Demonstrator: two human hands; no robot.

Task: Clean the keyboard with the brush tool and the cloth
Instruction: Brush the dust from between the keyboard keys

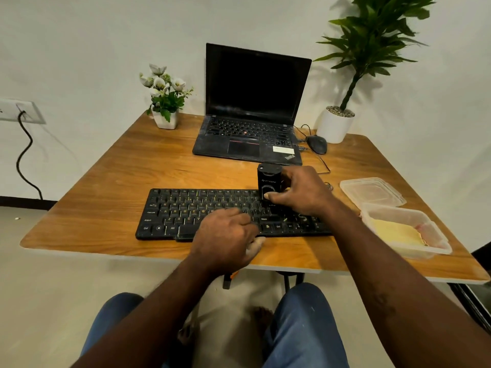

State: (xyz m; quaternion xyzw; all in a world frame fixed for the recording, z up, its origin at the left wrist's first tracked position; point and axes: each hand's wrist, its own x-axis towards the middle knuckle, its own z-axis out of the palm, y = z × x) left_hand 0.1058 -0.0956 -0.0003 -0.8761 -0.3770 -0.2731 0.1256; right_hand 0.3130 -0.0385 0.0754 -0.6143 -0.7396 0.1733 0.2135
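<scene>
Left hand (225, 235) gripping near edge of keyboard (186, 208), right hand (300, 192) clasping upright brush tool (269, 179) on keys, open table (106, 195) leftward

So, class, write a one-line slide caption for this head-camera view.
Right hand grips the brush tool on the keyboard while the left hand steadies its front edge; yellow cloth lies in the tub.

My left hand (225, 235) and right hand (300, 192) are bare, and so are both forearms (159, 301), right down to the bottom edge of the view. I wear blue jeans (305, 328). The cloth is a mid, slightly faded blue, with a few small pale specks on the right leg. Between my knees a foot (261, 316) shows dimly, and I cannot tell what is on it.
</scene>
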